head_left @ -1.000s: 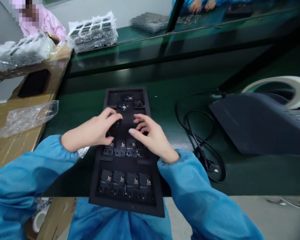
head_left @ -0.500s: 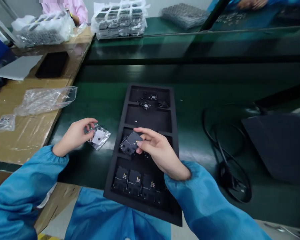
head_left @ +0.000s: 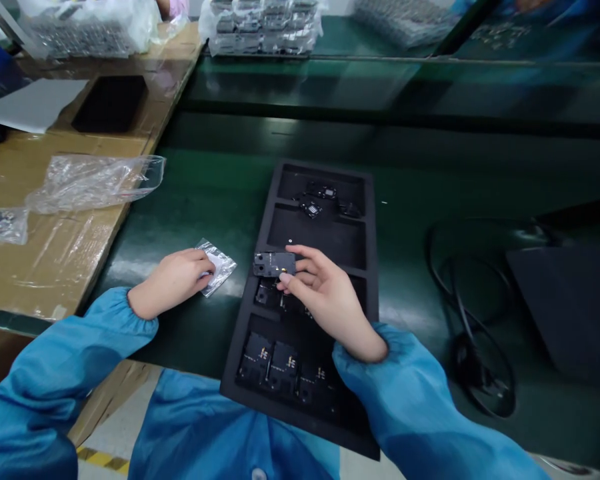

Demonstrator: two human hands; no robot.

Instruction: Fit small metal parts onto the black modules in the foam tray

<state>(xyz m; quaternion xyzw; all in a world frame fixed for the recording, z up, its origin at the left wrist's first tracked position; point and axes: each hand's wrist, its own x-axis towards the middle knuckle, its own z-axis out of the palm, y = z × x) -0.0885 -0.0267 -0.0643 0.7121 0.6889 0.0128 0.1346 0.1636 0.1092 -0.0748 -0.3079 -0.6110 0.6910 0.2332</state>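
Observation:
My right hand (head_left: 325,290) pinches a flat black electronics part (head_left: 274,264) with small gold contacts between thumb and fingers. It is held above the divided black foam tray (head_left: 235,333). In the tray's front compartment lie several similar black parts (head_left: 284,365), and more sit partly hidden beneath my right hand. My left hand (head_left: 177,277) is left of the tray, its fingers bunched together on a small clear plastic bag (head_left: 223,267) with something white on it. Its fingertips are turned away, so whatever they grip cannot be made out.
Small black camera-like modules (head_left: 313,208) lie in the tray's far compartment. A cable (head_left: 455,300) and a dark panel (head_left: 570,307) are at right. On the cardboard at left are a clear bag (head_left: 97,183), a small bag of pieces (head_left: 5,225) and a black pad (head_left: 111,103). Wrapped stacks (head_left: 260,30) stand behind.
My left hand has turned over and closed its fingers at the small bag. The black part in my right hand has tilted to lie more level. The camera view has shifted.

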